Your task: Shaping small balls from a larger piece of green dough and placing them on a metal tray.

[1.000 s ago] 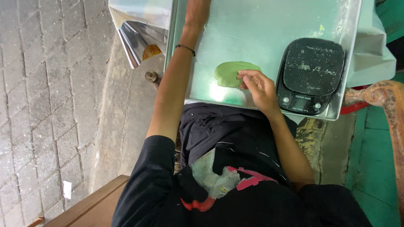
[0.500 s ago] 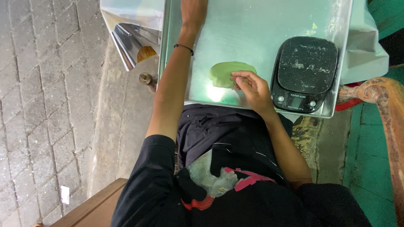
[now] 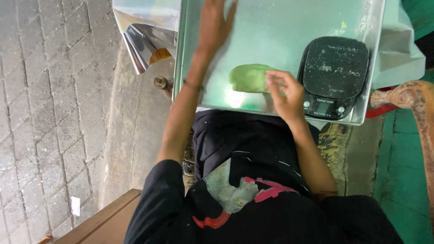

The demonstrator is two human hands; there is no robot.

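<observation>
A lump of green dough (image 3: 249, 77) is being worked on a stainless-steel tray (image 3: 271, 31); the step in hand is judged to be shaping or pressing the dough, and a firmer purchase on the lump with the fingertips, while the tray is steadied, seems called for by the next move.

The right hand (image 3: 284, 92) is laid against the near right end of the dough, its fingers curled and held together, the tips touching the dough's edge; nothing is pinched outright as far as can be seen. The left hand (image 3: 214, 25) is stretched flat on the tray, fingers spread, well beyond the dough and to its left, and nothing is held in it. A thin dark band is worn at the left wrist.

The dough is seen as a smooth, soft, rounded oblong of pale green with a matt skin. The tray is a brushed, reflective metal sheet with a low raised rim, dusted here and there with pale flecks. Just to the right of the right hand, a black digital kitchen scale (image 3: 333, 74) stands on the tray, its flat square platform smeared with flour.
</observation>
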